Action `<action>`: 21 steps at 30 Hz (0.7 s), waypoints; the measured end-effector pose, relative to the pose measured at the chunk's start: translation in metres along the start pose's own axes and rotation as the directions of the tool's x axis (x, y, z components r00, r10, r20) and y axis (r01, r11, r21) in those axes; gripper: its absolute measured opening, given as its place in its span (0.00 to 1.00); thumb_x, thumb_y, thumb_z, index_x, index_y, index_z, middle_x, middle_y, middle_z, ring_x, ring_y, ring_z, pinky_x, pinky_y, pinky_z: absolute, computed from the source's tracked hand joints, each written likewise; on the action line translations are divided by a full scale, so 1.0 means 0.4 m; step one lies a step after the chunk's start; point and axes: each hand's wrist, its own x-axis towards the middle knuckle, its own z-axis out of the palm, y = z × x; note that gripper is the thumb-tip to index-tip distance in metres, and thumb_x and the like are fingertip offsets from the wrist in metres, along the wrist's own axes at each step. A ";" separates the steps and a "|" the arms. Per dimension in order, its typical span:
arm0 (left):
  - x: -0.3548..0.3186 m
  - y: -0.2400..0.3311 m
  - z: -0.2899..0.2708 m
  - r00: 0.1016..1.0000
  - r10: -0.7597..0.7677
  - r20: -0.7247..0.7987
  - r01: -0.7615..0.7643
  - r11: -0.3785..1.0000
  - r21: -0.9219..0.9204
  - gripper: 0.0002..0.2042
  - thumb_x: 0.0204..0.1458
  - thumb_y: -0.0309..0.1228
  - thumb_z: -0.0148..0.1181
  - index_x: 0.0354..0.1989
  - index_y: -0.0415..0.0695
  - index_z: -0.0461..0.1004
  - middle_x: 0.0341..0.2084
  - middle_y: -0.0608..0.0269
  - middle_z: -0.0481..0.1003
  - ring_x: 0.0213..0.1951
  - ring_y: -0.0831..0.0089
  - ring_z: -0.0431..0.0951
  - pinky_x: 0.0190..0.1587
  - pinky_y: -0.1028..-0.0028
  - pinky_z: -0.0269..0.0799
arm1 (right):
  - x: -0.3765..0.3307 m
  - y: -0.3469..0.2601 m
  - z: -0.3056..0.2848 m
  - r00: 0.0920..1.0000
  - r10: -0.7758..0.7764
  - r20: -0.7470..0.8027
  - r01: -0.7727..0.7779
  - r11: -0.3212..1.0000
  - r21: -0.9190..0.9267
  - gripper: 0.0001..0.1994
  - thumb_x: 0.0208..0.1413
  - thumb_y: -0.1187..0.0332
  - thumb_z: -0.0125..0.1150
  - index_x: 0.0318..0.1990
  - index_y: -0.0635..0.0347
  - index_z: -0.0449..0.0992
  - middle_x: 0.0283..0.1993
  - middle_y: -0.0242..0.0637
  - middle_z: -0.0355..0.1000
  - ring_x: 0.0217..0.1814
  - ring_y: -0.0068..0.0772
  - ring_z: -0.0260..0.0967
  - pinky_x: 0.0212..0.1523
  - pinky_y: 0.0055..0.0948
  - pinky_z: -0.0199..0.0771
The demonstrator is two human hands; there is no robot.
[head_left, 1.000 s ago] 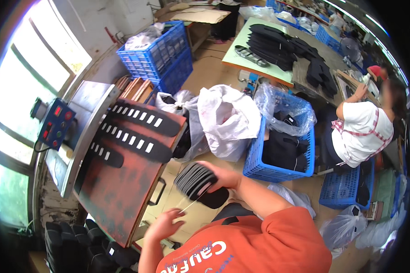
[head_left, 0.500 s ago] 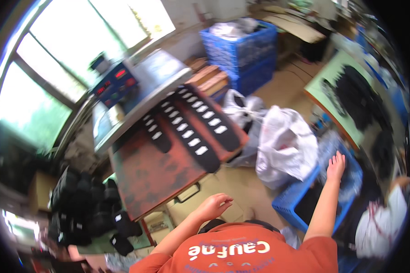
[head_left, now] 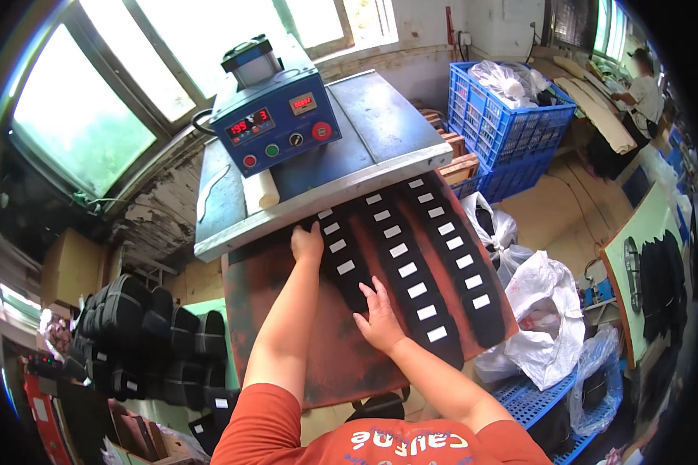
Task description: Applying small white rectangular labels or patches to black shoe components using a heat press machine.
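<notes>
A row of overlapping black fabric pieces with white labels [head_left: 345,288] lies on a reddish-brown board [head_left: 326,364]. Two longer rows, a middle row [head_left: 399,283] and a right row [head_left: 464,273], run beside it. My left hand [head_left: 308,243] is at the upper left side of the shortest row, near the press's metal edge, thumb and fingers apart. My right hand [head_left: 379,318] is at that row's near end, its fingers stretched out; whether they press on the fabric I cannot tell. The rows' far ends pass under the press's metal plate [head_left: 349,182].
The press has a blue control box [head_left: 275,120] with lit red digits and buttons. Stacked black bundles [head_left: 151,333] stand at left. Blue crates [head_left: 508,116], white bags [head_left: 539,318] and a green-topped table [head_left: 628,263] stand at right. Another person [head_left: 642,89] is at the far right.
My view has turned toward the press and board. Both hands have moved from the board's near side and the blue basket to the shortest row of black pieces.
</notes>
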 end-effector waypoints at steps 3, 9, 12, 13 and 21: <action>0.072 -0.058 0.029 0.978 0.064 0.197 -0.075 0.996 0.049 0.22 0.46 0.37 0.60 0.42 0.30 0.68 0.41 0.38 0.72 0.46 0.46 0.71 0.48 0.61 0.68 | 0.028 -0.001 0.048 0.996 0.025 -0.082 -0.029 0.998 -0.055 0.37 0.46 0.74 0.59 0.63 0.64 0.46 0.66 0.57 0.38 0.67 0.58 0.41 0.65 0.41 0.47; -0.091 -0.174 -0.134 0.170 0.374 0.912 0.785 0.508 -0.355 0.12 0.52 0.31 0.55 0.40 0.35 0.72 0.36 0.60 0.75 0.38 0.70 0.74 0.43 0.71 0.69 | 0.027 0.012 0.027 0.964 0.191 -0.183 -0.153 0.968 0.199 0.45 0.43 0.73 0.63 0.65 0.63 0.37 0.64 0.55 0.47 0.66 0.51 0.48 0.62 0.37 0.53; -0.092 -0.107 -0.152 0.206 0.559 0.803 0.535 0.623 -0.571 0.19 0.57 0.41 0.48 0.41 0.35 0.73 0.32 0.59 0.75 0.35 0.71 0.74 0.39 0.71 0.70 | 0.005 -0.021 -0.008 0.955 0.268 -0.128 -0.181 0.867 0.464 0.40 0.42 0.70 0.67 0.62 0.66 0.49 0.57 0.49 0.62 0.57 0.43 0.62 0.56 0.33 0.61; -0.094 -0.078 -0.092 0.301 0.454 0.839 0.667 0.528 -0.525 0.21 0.58 0.44 0.45 0.40 0.35 0.73 0.29 0.58 0.75 0.28 0.72 0.73 0.33 0.72 0.69 | -0.021 -0.034 -0.051 0.956 0.291 0.040 -0.272 0.829 0.489 0.35 0.43 0.70 0.66 0.58 0.67 0.56 0.57 0.49 0.62 0.55 0.44 0.64 0.54 0.32 0.62; -0.069 0.174 0.204 0.888 0.141 0.438 -0.079 0.984 -0.159 0.23 0.43 0.38 0.64 0.43 0.34 0.69 0.41 0.44 0.73 0.47 0.51 0.72 0.47 0.63 0.68 | -0.285 -0.005 -0.318 0.980 0.195 0.027 -0.187 0.966 -0.181 0.19 0.36 0.59 0.68 0.32 0.67 0.75 0.60 0.53 0.49 0.62 0.55 0.43 0.61 0.45 0.47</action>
